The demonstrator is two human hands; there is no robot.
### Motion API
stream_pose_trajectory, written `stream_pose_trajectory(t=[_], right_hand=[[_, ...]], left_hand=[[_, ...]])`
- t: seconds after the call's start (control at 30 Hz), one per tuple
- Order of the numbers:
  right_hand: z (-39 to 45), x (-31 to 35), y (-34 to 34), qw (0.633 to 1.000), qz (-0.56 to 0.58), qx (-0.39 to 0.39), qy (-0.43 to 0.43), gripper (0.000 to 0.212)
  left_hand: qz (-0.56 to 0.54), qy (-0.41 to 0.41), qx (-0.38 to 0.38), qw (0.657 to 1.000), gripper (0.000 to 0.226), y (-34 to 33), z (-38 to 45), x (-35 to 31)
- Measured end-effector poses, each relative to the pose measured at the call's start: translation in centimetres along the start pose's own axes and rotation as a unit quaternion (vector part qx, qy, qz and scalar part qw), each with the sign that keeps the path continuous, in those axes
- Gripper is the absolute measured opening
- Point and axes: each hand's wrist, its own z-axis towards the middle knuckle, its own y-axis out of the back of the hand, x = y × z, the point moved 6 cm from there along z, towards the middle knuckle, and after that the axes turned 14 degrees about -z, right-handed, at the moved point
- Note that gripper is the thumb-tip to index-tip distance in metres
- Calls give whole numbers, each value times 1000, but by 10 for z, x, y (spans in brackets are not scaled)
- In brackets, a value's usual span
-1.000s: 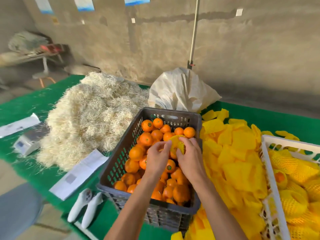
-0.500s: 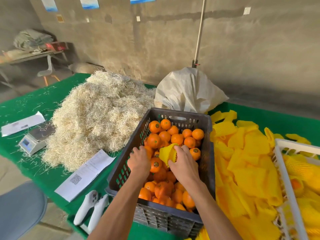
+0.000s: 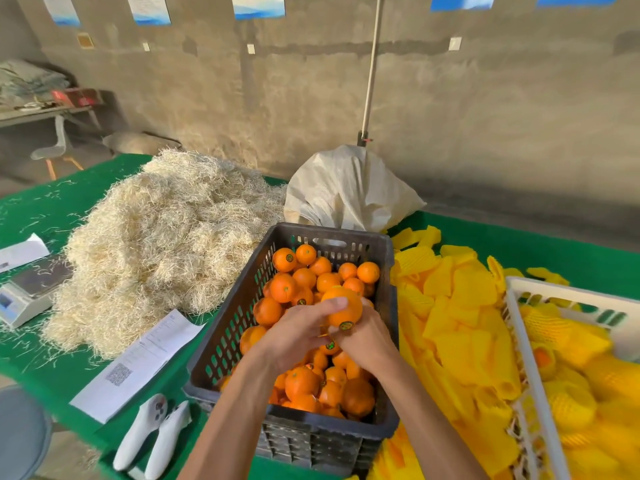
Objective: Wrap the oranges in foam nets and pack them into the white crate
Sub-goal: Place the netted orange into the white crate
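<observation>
A fruit-packing shed.
Bare concrete wall (image 3: pixel 485 116) at twelve o'clock; a green surface (image 3: pixel 554 251) carries a straw heap (image 3: pixel 166 237) at ten, a dark crate of oranges (image 3: pixel 221 341) centre, foam nets (image 3: pixel 450 323) at three, a scale (image 3: pixel 27 289) at nine.

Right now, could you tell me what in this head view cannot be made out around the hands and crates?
- Foam net: none visible round the held orange; the right hand may hide one.
- Right hand's fingers: hidden behind the orange and the left hand.
- White crate: cut off by the right edge, so its fill is unknown.
- Papers: print too small to read.
</observation>
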Motion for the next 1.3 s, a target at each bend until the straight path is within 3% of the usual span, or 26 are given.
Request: stream_pose_trajectory(t=[0.13, 0.23, 0.3, 0.4, 0.5, 0.6, 0.73, 0.87, 0.97, 1.03, 1.17, 1.3], right_hand=[[-6, -11, 13, 999, 51, 3, 13, 61], [-7, -27, 32, 996, 81, -31, -23, 55], [-13, -27, 46, 994, 83, -71, -14, 50], [-27, -6, 55, 993, 45, -92, 63, 51], [-39, 3, 54, 989, 77, -80, 98, 52], [-44, -5, 51, 987, 129, -67, 75, 55], [-44, -20, 52, 959, 271, -81, 7, 60], [-35, -47, 51, 921, 371, -50, -109, 63], [-34, -56, 44, 917, 376, -10, -131, 51], [-36, -62, 40, 907, 398, -14, -138, 61], [-38, -69, 42, 931, 331, -72, -135, 69], [-37, -64, 41, 904, 405, -81, -113, 79]], left_hand=[[-56, -8, -74, 996, 82, 4, 6, 4], [-73, -28, -132, 988, 82, 9, 7, 4], [18, -47, -190, 981, 74, 10, 9, 2], [215, -107, -239, 941, 57, -1, 11, 0], [293, -184, -275, 897, 55, -12, 13, -10], [384, -178, -306, 853, 53, -21, 14, -17], [356, -160, -246, 887, 55, -35, 21, -16], [341, -227, -200, 890, 61, -48, 16, -21], [336, -240, -155, 898, 56, -57, 11, -24], [311, -236, -127, 912, 59, -59, 9, -26], [223, -241, -69, 942, 63, -58, 2, -33], [134, -248, -67, 957, 50, -58, -1, -31]])
